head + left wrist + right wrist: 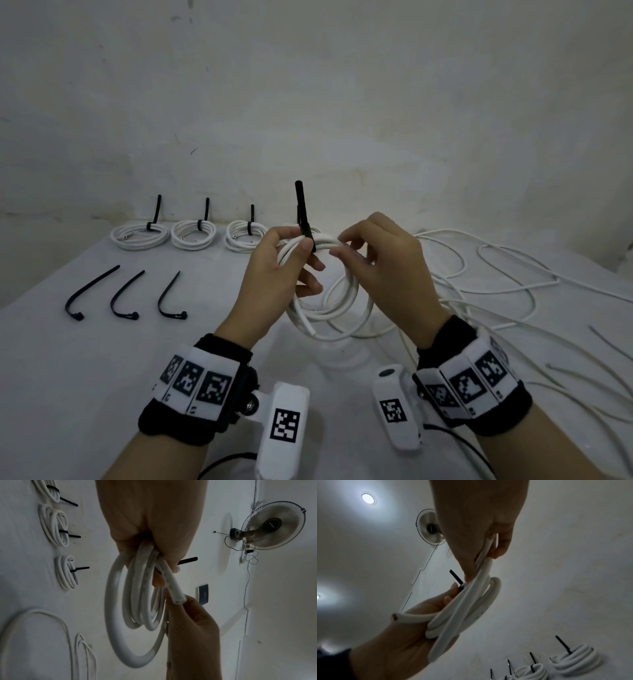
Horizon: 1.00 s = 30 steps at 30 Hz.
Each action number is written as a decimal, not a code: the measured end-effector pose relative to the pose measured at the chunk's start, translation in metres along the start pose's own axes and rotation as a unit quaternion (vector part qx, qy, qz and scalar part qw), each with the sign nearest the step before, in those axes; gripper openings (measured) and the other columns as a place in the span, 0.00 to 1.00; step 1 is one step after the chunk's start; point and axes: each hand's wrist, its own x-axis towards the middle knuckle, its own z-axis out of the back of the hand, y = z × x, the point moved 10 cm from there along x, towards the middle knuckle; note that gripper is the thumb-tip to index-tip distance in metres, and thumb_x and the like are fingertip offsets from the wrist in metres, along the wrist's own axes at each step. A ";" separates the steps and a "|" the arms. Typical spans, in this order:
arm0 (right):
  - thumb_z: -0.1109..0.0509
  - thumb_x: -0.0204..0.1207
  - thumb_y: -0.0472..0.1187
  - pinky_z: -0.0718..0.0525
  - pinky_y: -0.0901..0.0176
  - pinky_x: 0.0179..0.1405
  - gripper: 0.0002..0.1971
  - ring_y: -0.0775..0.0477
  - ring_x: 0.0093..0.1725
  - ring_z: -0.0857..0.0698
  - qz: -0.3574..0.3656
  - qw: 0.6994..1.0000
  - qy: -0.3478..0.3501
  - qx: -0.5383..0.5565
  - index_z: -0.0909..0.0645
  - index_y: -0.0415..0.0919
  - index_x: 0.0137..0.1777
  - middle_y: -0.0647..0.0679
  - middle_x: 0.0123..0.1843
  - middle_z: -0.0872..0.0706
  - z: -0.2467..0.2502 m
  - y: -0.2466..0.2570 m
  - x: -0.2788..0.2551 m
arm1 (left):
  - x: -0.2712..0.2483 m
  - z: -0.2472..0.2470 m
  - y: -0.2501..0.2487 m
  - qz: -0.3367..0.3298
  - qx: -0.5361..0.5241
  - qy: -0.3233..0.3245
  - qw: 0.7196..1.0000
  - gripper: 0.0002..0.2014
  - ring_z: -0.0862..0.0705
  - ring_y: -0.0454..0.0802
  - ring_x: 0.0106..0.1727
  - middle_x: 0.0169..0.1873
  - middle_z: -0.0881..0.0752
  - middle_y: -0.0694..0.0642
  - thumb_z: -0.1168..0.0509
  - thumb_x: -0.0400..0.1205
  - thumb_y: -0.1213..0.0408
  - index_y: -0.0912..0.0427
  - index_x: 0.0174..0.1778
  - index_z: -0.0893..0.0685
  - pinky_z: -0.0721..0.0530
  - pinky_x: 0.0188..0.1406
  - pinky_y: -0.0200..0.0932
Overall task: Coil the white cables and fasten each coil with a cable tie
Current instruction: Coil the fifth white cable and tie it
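A white cable coil (330, 303) hangs in the air between both hands above the table. My left hand (311, 260) grips the coil's top, its thumb pressing on a black cable tie (302, 205) that wraps the strands and sticks straight up. Just right of the tie, my right hand (339, 245) pinches the coil's top strands. In the left wrist view the coil (116, 601) hangs from my left hand (159, 568), and the tie's tail (187, 560) shows behind the thumb. In the right wrist view my right hand (479, 568) holds strands of the coil (471, 608) beside the tie (456, 578).
Tied coils (140, 234) (193, 234) (245, 236) lie in a row along the back wall. Three loose black ties (92, 291) (125, 294) (169, 296) lie at the left. Uncoiled white cables (496, 274) sprawl over the right side of the white table (102, 359).
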 end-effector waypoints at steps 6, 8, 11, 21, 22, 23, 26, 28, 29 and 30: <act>0.27 0.76 0.36 0.24 0.51 0.21 0.12 0.44 0.28 0.25 0.127 0.980 -0.056 -0.143 0.20 0.33 0.32 0.43 0.29 0.23 0.006 0.027 -0.003 | -0.001 -0.004 -0.001 0.000 0.042 0.011 0.999 0.12 0.13 0.52 0.28 0.35 0.11 0.55 0.44 0.86 0.58 0.59 0.58 0.20 0.16 0.28 0.42; 0.27 0.76 0.36 0.25 0.51 0.19 0.13 0.45 0.26 0.25 0.110 0.981 -0.075 -0.141 0.21 0.33 0.31 0.43 0.28 0.23 0.011 0.023 0.000 | -0.002 -0.006 0.002 -0.001 0.049 0.009 0.999 0.12 0.12 0.54 0.27 0.32 0.11 0.57 0.45 0.87 0.58 0.59 0.55 0.19 0.17 0.26 0.42; 0.26 0.74 0.35 0.25 0.52 0.20 0.13 0.45 0.25 0.25 0.060 0.988 -0.108 -0.091 0.22 0.33 0.31 0.43 0.28 0.22 0.020 0.010 0.006 | -0.003 -0.007 0.006 0.007 0.036 0.005 0.999 0.14 0.11 0.54 0.28 0.31 0.11 0.59 0.45 0.86 0.55 0.60 0.52 0.19 0.15 0.25 0.43; 0.23 0.72 0.41 0.27 0.75 0.29 0.12 0.53 0.32 0.19 -0.183 0.970 -0.133 0.087 0.21 0.39 0.31 0.52 0.26 0.18 0.003 -0.034 -0.006 | 0.002 0.005 0.007 -0.017 0.064 -0.012 0.998 0.11 0.11 0.52 0.30 0.28 0.13 0.57 0.43 0.86 0.59 0.62 0.47 0.21 0.16 0.24 0.41; 0.23 0.71 0.42 0.26 0.75 0.29 0.13 0.54 0.32 0.18 -0.207 0.966 -0.115 0.107 0.21 0.39 0.31 0.52 0.26 0.17 -0.003 -0.037 -0.007 | 0.003 0.009 0.007 -0.024 0.072 -0.022 0.997 0.12 0.11 0.52 0.29 0.26 0.15 0.56 0.43 0.86 0.59 0.64 0.47 0.22 0.16 0.24 0.41; 0.23 0.71 0.43 0.25 0.74 0.29 0.12 0.55 0.31 0.18 -0.223 0.963 -0.090 0.124 0.20 0.38 0.32 0.53 0.28 0.17 -0.008 -0.039 -0.008 | 0.004 0.011 0.006 -0.029 0.076 -0.030 0.996 0.12 0.12 0.51 0.27 0.24 0.16 0.54 0.44 0.86 0.60 0.65 0.46 0.22 0.16 0.23 0.41; 0.22 0.71 0.42 0.16 0.60 0.26 0.10 0.49 0.26 0.14 -0.262 0.945 -0.008 0.197 0.19 0.38 0.37 0.48 0.32 0.15 -0.020 -0.040 -0.006 | 0.003 0.017 0.002 -0.040 0.063 -0.046 0.996 0.11 0.15 0.47 0.24 0.20 0.21 0.48 0.44 0.87 0.60 0.59 0.41 0.23 0.18 0.22 0.39; 0.23 0.71 0.37 0.15 0.58 0.23 0.09 0.45 0.23 0.14 -0.282 0.927 0.019 0.248 0.21 0.34 0.39 0.43 0.34 0.16 -0.024 -0.039 -0.007 | 0.004 0.017 -0.002 -0.046 0.054 -0.049 0.996 0.11 0.18 0.45 0.22 0.18 0.23 0.47 0.44 0.86 0.60 0.58 0.40 0.23 0.17 0.23 0.39; 0.23 0.72 0.36 0.14 0.57 0.22 0.09 0.45 0.22 0.14 -0.286 0.922 0.019 0.261 0.21 0.33 0.40 0.42 0.35 0.16 -0.024 -0.039 -0.008 | 0.003 0.016 -0.004 -0.049 0.053 -0.048 0.996 0.12 0.19 0.45 0.21 0.18 0.23 0.47 0.44 0.86 0.59 0.59 0.39 0.23 0.16 0.24 0.41; 0.24 0.73 0.36 0.13 0.55 0.23 0.09 0.46 0.22 0.14 -0.287 0.920 0.013 0.267 0.21 0.32 0.41 0.41 0.34 0.16 -0.023 -0.038 -0.008 | 0.003 0.015 -0.006 -0.052 0.051 -0.047 0.996 0.12 0.20 0.46 0.21 0.18 0.24 0.48 0.43 0.86 0.58 0.59 0.39 0.23 0.15 0.25 0.43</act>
